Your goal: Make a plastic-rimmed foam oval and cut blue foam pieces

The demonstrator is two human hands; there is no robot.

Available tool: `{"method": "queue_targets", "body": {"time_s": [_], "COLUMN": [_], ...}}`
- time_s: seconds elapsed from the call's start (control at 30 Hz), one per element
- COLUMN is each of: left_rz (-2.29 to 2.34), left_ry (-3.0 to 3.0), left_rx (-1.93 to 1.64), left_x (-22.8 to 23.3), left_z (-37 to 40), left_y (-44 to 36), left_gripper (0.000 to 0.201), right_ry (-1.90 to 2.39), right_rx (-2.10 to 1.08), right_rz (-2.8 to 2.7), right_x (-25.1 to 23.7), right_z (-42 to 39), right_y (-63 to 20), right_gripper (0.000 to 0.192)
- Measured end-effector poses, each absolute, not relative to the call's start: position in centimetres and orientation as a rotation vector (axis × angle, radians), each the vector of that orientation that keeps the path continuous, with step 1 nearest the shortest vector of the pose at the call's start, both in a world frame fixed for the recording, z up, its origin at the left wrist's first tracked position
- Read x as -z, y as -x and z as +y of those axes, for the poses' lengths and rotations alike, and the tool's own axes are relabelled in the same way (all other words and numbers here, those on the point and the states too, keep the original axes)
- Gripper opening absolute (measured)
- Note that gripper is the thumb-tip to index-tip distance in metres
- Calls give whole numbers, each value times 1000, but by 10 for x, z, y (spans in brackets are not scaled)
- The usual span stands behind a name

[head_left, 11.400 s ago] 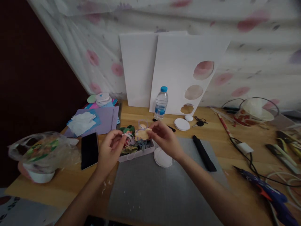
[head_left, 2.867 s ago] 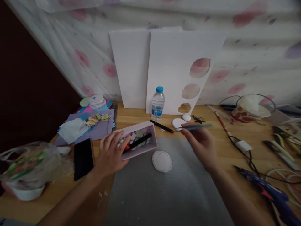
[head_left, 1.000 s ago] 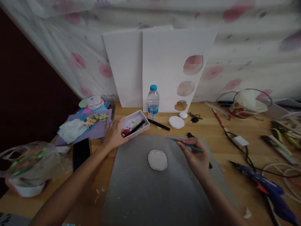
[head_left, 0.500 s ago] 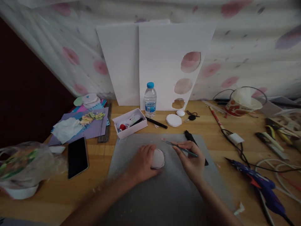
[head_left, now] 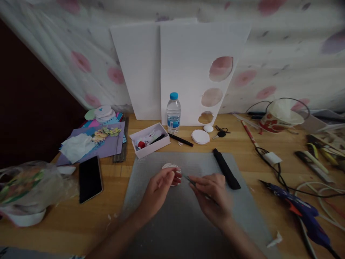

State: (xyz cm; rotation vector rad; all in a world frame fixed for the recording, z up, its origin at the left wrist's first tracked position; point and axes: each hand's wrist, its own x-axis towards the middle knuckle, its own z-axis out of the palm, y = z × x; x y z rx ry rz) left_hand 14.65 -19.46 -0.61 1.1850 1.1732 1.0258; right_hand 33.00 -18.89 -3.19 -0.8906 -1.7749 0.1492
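Observation:
My left hand (head_left: pixel 159 189) is closed in a pinch near the middle of the grey cutting mat (head_left: pixel 188 230); what its thumb and forefinger hold, if anything, is too small to make out. Behind those fingers lies a white disc (head_left: pixel 168 165), partly hidden. My right hand (head_left: pixel 212 192) grips a slim green tool (head_left: pixel 191 181) like a pen. Its thin tip points left, close to my left fingertips; its exact kind is unclear.
A black sleeve-like case (head_left: pixel 226 169) lies on the mat's right side. Behind the mat are a pink-white box (head_left: pixel 151 141), a black pen (head_left: pixel 180 139), a water bottle (head_left: pixel 174 113) and white discs (head_left: pixel 200 137). A phone (head_left: pixel 90 180) lies left, a blue glue gun (head_left: pixel 296 208) right.
My left hand has let go of the disc, which now lies on the mat, and its fingers have drawn into a pinch. The right hand has brought the tool's tip left and down toward them.

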Motion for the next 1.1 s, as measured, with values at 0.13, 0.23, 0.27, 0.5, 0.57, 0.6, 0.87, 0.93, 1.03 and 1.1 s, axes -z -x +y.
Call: {"method": "queue_targets", "body": {"time_s": [0.13,0.23,0.27,0.5,0.57,0.6,0.87,0.93,1.03,1.1], "left_rz": [1199,1226,1234,1178,1145,1124,1037,1058,1086,1109], "left_ry": [-1061,-1002,-971,-847,-879,-898,-1034,-1027,-1041,-1088], "left_rx": [-1173,-1227,-1240,-1217,-1190,-1177,-1050,-1059,-1081,-1078], "left_x": [7,12,14,18,16,15,15,17,19,20], "left_z": [-192,-188,-187,-191,-194,-195,-204,-206,-211,-213], "left_y": [-151,-143,-140,-128,-128,-128,-134,-136,-137,-135], "left_gripper": [26,21,21,17,16,16,14,16,17,18], "right_ry": [755,714,750,1136,1195,1208,1067,1040,1027,1026], "right_rx": [-53,-224,-274,-342,-411,-446,-1137,-1356,-1474,-1457], "right_rz": [-1992,-2018,-1975,-2008,-2147,-2196,-1680,-1535,-1439,-1438], "right_x": [37,47,50,73,74,72,23,15,13,16], "right_z": [-198,-203,-203,-173,-167,-167,-193,-195,-197,-200], "right_y": [-322,-325,-327,-345,-347,-347,-320,-314,-310,-310], "right_gripper": [23,27,28,21,22,28,17,10,13,13]}}
